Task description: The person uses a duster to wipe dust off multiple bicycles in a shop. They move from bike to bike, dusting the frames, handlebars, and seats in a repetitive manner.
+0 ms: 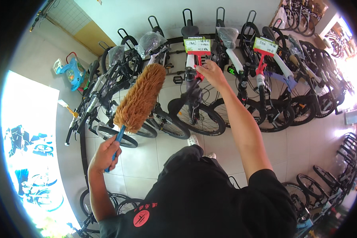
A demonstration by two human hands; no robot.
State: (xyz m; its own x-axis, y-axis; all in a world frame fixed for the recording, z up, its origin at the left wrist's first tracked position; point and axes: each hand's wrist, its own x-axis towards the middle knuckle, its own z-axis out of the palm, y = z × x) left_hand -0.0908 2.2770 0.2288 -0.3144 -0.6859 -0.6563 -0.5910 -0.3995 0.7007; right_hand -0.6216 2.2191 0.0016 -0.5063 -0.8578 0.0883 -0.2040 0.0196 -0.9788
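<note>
My left hand [106,155] is closed around the blue handle of a fluffy brown duster [141,98], whose head points up and away over the bicycles at the left. My right hand [211,74] is at the red clip stand [199,61] of a price sign [197,45], with its fingers on the stand just above a bicycle's handlebar. The sign bears writing. Below it stands that bicycle's front wheel [200,119]. A second price sign [265,46] on a red stand is fixed to the bicycle further right.
Bicycles stand in a curved row along the wall, some saddles wrapped in plastic [150,43]. More bicycles stand at the lower right [311,186] and lower left [119,199]. A blue toy-like item [74,74] is by the left wall. Tiled floor [178,148] lies around my feet.
</note>
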